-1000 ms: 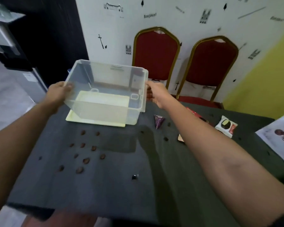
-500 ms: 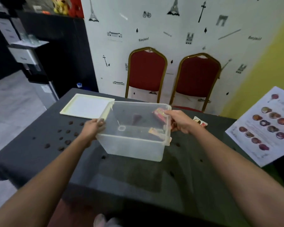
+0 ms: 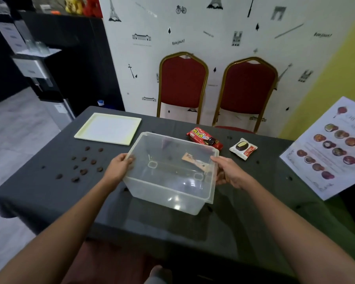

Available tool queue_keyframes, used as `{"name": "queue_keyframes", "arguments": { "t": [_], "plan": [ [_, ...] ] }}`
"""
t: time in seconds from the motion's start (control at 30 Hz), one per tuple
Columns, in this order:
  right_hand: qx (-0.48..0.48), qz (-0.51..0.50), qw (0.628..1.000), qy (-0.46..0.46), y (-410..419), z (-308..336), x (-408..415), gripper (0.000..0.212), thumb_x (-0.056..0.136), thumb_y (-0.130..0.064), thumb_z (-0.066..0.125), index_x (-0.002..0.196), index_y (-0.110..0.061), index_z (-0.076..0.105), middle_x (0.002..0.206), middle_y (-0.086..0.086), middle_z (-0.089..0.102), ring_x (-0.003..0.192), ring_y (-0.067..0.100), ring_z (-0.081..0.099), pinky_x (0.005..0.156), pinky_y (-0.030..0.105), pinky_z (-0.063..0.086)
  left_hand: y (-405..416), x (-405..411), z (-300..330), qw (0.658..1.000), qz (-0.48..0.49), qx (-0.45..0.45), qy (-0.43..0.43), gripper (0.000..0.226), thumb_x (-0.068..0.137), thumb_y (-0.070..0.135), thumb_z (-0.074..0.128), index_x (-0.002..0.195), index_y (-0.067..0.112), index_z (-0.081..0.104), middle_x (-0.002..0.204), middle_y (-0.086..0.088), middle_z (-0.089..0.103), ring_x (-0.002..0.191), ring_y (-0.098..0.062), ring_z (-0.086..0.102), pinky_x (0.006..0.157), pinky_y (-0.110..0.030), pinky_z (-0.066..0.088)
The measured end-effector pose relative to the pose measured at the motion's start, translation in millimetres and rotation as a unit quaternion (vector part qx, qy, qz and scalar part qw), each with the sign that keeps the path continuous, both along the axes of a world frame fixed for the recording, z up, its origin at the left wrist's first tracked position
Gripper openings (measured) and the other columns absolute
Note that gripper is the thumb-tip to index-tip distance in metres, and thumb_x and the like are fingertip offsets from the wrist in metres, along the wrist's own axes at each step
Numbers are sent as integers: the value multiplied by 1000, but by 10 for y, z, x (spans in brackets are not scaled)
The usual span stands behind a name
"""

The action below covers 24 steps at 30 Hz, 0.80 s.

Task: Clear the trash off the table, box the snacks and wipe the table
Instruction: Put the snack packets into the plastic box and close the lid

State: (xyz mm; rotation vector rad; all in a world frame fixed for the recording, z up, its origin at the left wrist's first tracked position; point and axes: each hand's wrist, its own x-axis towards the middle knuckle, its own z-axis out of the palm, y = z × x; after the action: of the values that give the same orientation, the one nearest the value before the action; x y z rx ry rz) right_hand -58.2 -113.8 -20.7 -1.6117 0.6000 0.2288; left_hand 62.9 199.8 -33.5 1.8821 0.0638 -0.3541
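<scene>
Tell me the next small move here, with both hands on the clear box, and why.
Probably set the clear box down and let go, then reach the right hand for the red snack pack. Both it and the left hand grip the box's sides, its lid lies apart, and the red pack and white snack packet lie unboxed beyond it.

I count one clear plastic box (image 3: pixel 168 187), one pale lid (image 3: pixel 108 128) and two hands, my left hand (image 3: pixel 119 168) and right hand (image 3: pixel 230 173), one on each side of that box. Past my right fingertips I count two sealed snack packs: one red (image 3: pixel 204 138), one white (image 3: pixel 243 149). One brown wrapper (image 3: pixel 194 161) shows through the box wall. Left of my left fingers lie roughly a dozen brown crumbs (image 3: pixel 83 166). Two red chairs (image 3: pixel 182 87). One printed menu sheet (image 3: pixel 332 148).
</scene>
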Motion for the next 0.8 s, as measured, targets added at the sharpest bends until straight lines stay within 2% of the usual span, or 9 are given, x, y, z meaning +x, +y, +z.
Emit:
{"name": "queue_keyframes", "arguments": {
  "t": [0.1, 0.17, 0.27, 0.33, 0.4, 0.5, 0.6, 0.7, 0.8],
  "plan": [
    [-54, -57, 997, 7, -97, -64, 81, 54, 98, -52, 35, 86, -7, 62, 70, 11, 64, 61, 23, 62, 55, 31, 54, -5, 133, -2, 991, -26, 131, -22, 35, 91, 37, 50, 119, 15, 53, 116, -9, 61, 98, -26, 60, 86, -42, 49],
    [-166, -87, 982, 6, -196, -176, 179, 41, 100, -40, 39, 81, -11, 60, 79, 12, 67, 64, 21, 61, 60, 32, 52, -28, 217, 19, 982, -27, 181, -47, 48, 90, 49, 47, 127, 17, 49, 124, -10, 58, 106, -28, 57, 93, -43, 46],
    [-385, 22, 921, 54, -342, -376, 368, 11, 90, -33, 57, 89, -23, 62, 94, 2, 67, 79, 17, 63, 74, 40, 56, -118, 370, 71, 967, -55, 232, -92, 57, 91, 56, 39, 134, 19, 42, 129, -10, 56, 113, -30, 54, 94, -44, 44],
    [-445, 108, 883, 99, -323, -476, 463, 19, 85, -38, 61, 99, -25, 62, 101, 1, 64, 88, 20, 61, 82, 42, 53, -174, 465, 99, 955, -79, 259, -123, 57, 92, 57, 35, 137, 21, 38, 130, -8, 57, 115, -30, 54, 96, -46, 44],
    [-497, 179, 843, 96, -283, -553, 564, 30, 88, -40, 57, 114, -27, 60, 115, 2, 59, 103, 23, 56, 90, 39, 47, -224, 564, 117, 943, -95, 285, -144, 58, 92, 58, 33, 139, 24, 35, 132, -5, 56, 117, -30, 53, 95, -47, 44],
    [-536, 236, 807, 71, -272, -630, 638, 30, 90, -38, 51, 118, -31, 60, 122, 0, 57, 113, 24, 52, 94, 37, 40, -285, 621, 45, 934, -95, 310, -150, 58, 92, 59, 28, 138, 24, 36, 131, -6, 56, 116, -32, 53, 91, -46, 44],
    [-543, 250, 799, 67, -342, -722, 740, 21, 88, -38, 53, 105, -30, 63, 112, 2, 62, 106, 24, 56, 88, 35, 45, -298, 627, -32, 945, -63, 304, -107, 66, 89, 66, 22, 134, 22, 42, 125, -13, 58, 111, -35, 54, 89, -46, 45],
    [-552, 276, 784, 72, -334, -720, 837, 14, 87, -43, 54, 88, -32, 63, 97, -1, 62, 97, 22, 58, 86, 36, 48, -327, 598, -28, 926, -50, 350, -134, 58, 92, 62, 22, 122, 21, 51, 114, -16, 61, 103, -37, 56, 79, -41, 42],
    [-557, 279, 779, 71, -320, -740, 954, 25, 86, -44, 54, 67, -28, 52, 85, -5, 56, 91, 18, 53, 85, 36, 47, -354, 576, 8, 910, -59, 383, -147, 55, 94, 58, 20, 103, 18, 56, 101, -15, 61, 91, -36, 56, 70, -36, 38]
  ]
}}
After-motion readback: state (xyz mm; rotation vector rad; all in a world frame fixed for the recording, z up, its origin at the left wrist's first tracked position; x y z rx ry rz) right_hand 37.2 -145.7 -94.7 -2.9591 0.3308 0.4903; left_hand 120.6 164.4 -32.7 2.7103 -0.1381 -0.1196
